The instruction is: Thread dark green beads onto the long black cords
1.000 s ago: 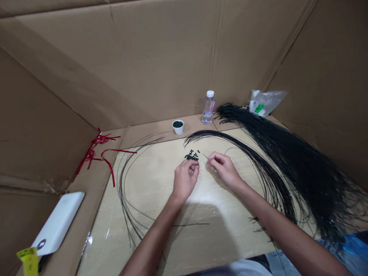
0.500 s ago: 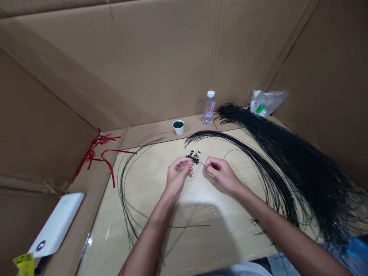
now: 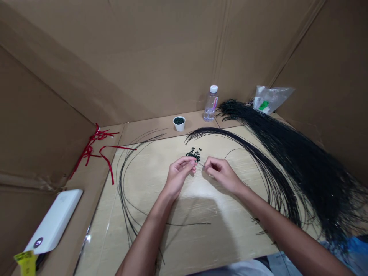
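My left hand is raised a little over the pale board, its fingertips pinched together right beside a small heap of dark beads. What it pinches is too small to name. My right hand is closed in a pinch on the end of a thin black cord that points toward the left fingertips. The two hands nearly touch.
A white cup of dark beads and a water bottle stand at the back. Black cord bundles fan across the right; loose cords curve on the left. Red ribbons, a white power bank, a plastic bag. Cardboard walls all round.
My left hand has lifted off the board and its fingertips have come up to the cord end. My right hand has shifted slightly left toward it.
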A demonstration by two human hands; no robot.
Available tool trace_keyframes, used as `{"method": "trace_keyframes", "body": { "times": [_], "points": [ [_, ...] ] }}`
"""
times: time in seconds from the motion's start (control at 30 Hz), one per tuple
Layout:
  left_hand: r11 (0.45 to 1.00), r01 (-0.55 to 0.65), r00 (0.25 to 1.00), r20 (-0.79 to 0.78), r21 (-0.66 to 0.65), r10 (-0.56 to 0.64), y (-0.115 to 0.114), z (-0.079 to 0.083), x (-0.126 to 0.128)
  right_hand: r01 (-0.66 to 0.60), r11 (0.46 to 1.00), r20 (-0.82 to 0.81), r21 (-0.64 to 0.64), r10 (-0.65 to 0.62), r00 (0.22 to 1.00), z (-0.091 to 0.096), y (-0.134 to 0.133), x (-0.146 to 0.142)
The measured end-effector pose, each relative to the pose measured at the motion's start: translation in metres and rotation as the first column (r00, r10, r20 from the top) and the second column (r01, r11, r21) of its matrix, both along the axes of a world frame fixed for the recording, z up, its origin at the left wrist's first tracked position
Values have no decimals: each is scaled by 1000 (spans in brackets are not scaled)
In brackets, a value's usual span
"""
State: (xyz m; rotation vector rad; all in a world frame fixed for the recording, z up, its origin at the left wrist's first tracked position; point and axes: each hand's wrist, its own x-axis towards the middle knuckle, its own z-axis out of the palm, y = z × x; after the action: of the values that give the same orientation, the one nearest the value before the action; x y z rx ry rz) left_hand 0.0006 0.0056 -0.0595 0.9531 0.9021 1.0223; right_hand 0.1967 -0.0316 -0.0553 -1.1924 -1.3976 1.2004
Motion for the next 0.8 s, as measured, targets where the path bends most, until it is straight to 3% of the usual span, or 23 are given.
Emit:
{"method": "trace_keyframes", "body": {
  "times": [0.8],
  "points": [
    [998,29,999,-30,49,-28,1,-8,0,19,1000,50,12,-20,999,0,0,-1]
  ]
}}
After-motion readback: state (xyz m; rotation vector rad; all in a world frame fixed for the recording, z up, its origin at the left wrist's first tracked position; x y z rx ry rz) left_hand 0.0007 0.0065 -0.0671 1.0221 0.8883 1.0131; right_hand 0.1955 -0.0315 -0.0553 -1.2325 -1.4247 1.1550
